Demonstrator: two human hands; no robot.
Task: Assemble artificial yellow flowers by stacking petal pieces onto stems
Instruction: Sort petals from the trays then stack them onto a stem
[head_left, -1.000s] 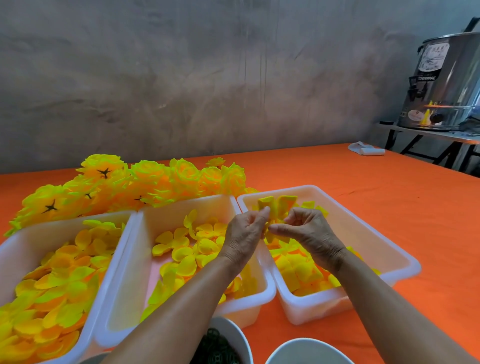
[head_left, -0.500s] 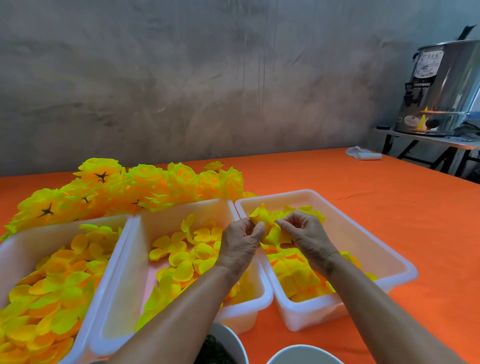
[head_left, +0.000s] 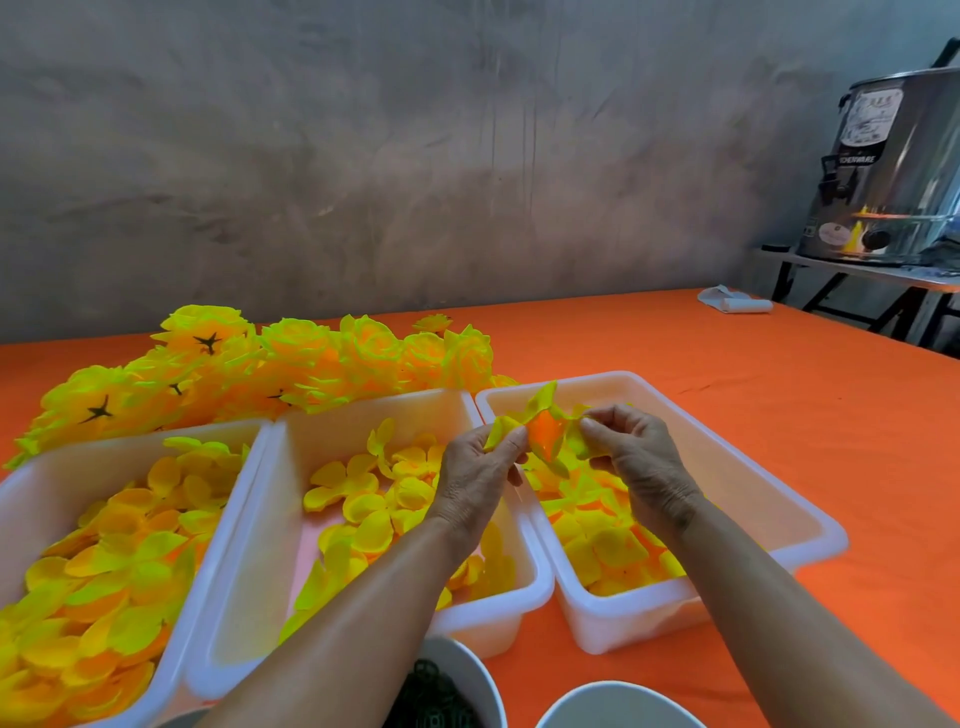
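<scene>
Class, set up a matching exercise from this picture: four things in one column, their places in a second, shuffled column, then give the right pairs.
Things
1. Yellow fabric petal piece
2. Pile of finished yellow flowers
3. Shiny steel urn
4. Folded white cloth

Places
A. On the side table, far right
B. Pinched between left hand and right hand
C. On the orange tablecloth, far end
D. Behind the white plastic trays

Pairs: 1-B, 2-D, 3-A, 4-C

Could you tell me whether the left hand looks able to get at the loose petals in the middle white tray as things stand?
Probably not at once: the left hand pinches the yellow-orange petal piece together with the right hand. Otherwise the open middle white plastic tray sits just beneath it, its loose yellow petals uncovered.
</scene>
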